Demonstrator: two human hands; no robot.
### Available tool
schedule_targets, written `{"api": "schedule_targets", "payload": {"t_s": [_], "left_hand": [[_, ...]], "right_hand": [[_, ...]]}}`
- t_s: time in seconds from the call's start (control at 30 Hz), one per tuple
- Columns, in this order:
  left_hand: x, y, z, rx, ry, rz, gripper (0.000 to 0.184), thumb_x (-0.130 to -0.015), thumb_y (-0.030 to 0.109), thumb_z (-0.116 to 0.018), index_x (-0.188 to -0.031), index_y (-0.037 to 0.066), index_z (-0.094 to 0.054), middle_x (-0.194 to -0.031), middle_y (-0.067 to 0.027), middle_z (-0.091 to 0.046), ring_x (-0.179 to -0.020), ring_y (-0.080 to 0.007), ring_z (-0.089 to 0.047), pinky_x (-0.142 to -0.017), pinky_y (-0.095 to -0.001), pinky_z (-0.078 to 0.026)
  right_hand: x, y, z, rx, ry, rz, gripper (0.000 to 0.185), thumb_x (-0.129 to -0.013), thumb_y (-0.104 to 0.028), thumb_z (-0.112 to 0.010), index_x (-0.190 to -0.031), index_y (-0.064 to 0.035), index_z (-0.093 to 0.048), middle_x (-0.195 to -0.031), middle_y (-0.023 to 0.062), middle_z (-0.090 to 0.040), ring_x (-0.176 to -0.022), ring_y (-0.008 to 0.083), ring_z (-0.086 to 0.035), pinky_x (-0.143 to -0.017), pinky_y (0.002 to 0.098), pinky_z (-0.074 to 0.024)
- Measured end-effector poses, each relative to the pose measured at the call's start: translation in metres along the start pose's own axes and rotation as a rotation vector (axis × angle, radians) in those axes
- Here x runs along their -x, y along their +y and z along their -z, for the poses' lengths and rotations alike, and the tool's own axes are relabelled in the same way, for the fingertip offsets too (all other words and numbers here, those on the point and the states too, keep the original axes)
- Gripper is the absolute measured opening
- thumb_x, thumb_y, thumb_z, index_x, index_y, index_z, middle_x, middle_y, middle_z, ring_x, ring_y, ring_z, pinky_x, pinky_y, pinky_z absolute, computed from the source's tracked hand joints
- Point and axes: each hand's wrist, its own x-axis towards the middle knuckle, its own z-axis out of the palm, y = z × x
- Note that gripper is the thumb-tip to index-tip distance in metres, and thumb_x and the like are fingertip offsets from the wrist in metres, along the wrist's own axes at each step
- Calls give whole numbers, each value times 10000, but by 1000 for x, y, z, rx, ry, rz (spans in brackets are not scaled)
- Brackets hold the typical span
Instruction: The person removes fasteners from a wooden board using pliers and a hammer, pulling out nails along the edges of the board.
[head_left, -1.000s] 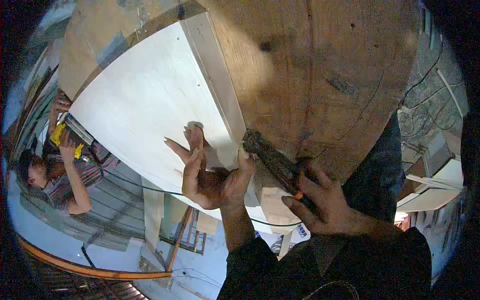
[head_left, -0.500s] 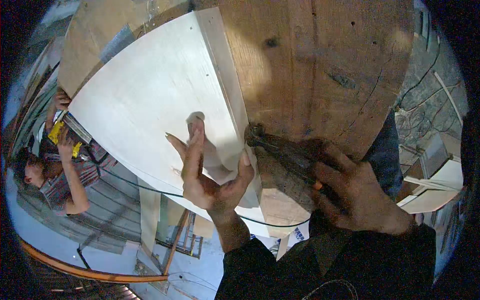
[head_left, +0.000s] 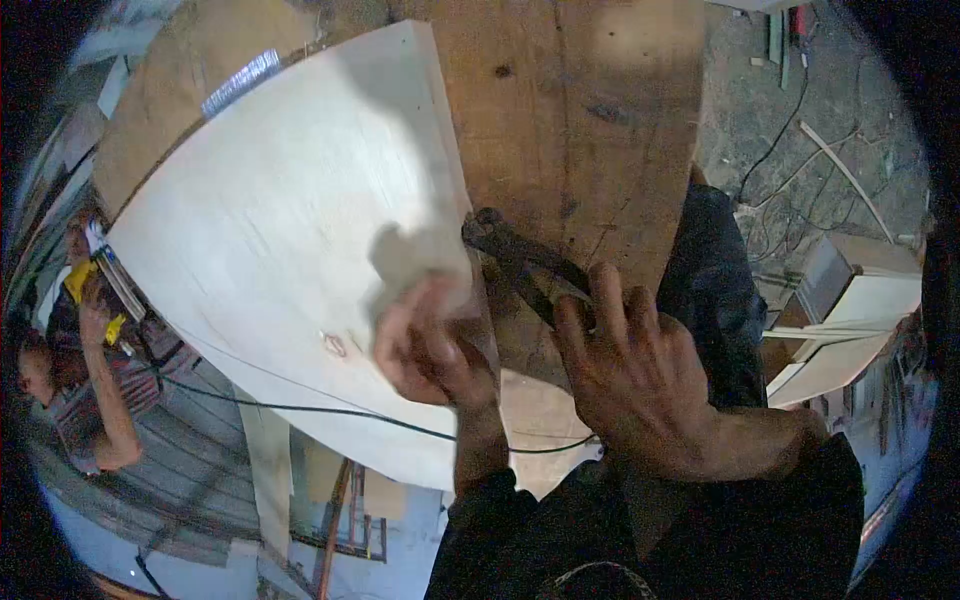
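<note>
Dark metal pincers (head_left: 530,262) lie over the brown wooden table (head_left: 570,130), their jaws at the edge of a white panel (head_left: 270,200). My right hand (head_left: 640,380) is wrapped round the handles, which stand apart. Over the lower right part of the panel is my left hand (head_left: 435,345), its fingers curled and partly blurred; whatever it holds, if anything, is too small to make out. The panel's raised right edge runs up past the jaws. A shadow of my left hand falls on the white surface.
At the far left a co-worker (head_left: 100,370) holds a yellow tool (head_left: 78,283) by the panel's corner. A dark cable (head_left: 370,420) crosses the panel's lower part. Boards (head_left: 850,320) and cables are on the floor at the right.
The view has shifted. The pincers' handles have spread apart in my right hand. My left hand has gone from spread fingers beside the panel's edge to curled fingers.
</note>
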Motion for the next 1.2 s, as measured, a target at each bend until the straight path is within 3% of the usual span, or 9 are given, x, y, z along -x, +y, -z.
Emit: {"api": "schedule_targets", "payload": {"t_s": [0.07,0.13,0.17,0.23,0.37,0.47,0.7,0.87,1.2], "left_hand": [[14,5,-1,-21,-107,90,522,-897,296,-460,-1263,-50,-322,-1251,-281,-449,-1179,-367,-439,-1014,-478,-331],[22,16,-18,484,-26,509,562,-934,371,-364,-1337,-15,-297,-1312,-224,-410,-1212,-325,-408,-1027,-441,-313],[19,21,-20,484,-33,507,562,-934,371,-364,-1337,-15,-297,-1312,-224,-410,-1212,-325,-408,-1027,-441,-313],[8,32,-26,1396,-54,981,595,-953,410,-305,-1397,21,-227,-1360,-180,-372,-1255,-298,-363,-1050,-422,-277],[-21,12,-41,1656,-250,831,447,-966,413,-301,-1209,51,-400,-1032,-98,-516,-1077,-268,-457,-996,-423,-325],[-31,28,-42,1537,-142,927,360,-967,404,-311,-1066,74,-419,-844,-47,-452,-907,-228,-458,-927,-404,-353],[-29,26,-44,1388,-129,893,299,-969,373,-330,-1005,92,-428,-775,-6,-428,-769,-170,-435,-905,-378,-347],[-21,14,-49,1480,-53,818,356,-967,410,-296,-946,78,-425,-672,-2,-395,-667,-169,-408,-767,-357,-348],[-15,-1,-52,1460,-170,681,397,-966,421,-243,-907,70,-419,-648,0,-389,-638,-172,-409,-766,-373,-354]], "right_hand": [[-1,-13,-4,56,45,-1,265,-733,-143,-559,-963,-15,-525,-973,195,-455,-761,274,-543,-474,323,-494],[-1,-18,-8,105,84,5,247,-747,-143,-548,-956,-14,-526,-955,187,-458,-721,258,-535,-455,303,-474],[-1,-20,-9,145,56,17,234,-756,-146,-537,-944,-6,-524,-930,183,-458,-682,236,-521,-440,286,-453],[-3,-26,-5,185,27,29,224,-765,-148,-527,-931,3,-522,-905,179,-458,-643,214,-508,-425,268,-433],[-8,-35,-1,247,-17,54,226,-780,-158,-510,-895,37,-508,-871,186,-451,-572,184,-481,-405,245,-409],[-8,-26,-17,191,7,85,243,-785,-161,-517,-899,52,-491,-889,196,-450,-581,212,-516,-410,273,-439],[-5,10,-31,-415,46,301,379,-746,-166,-622,-977,60,-424,-1029,281,-434,-699,345,-613,-479,364,-524],[-6,9,-52,-456,93,290,435,-746,-161,-563,-1104,56,-444,-1185,352,-420,-749,336,-639,-528,344,-548],[-6,14,-77,-443,174,296,394,-751,-152,-559,-1109,-3,-489,-1194,328,-420,-764,337,-639,-463,329,-534]]}}
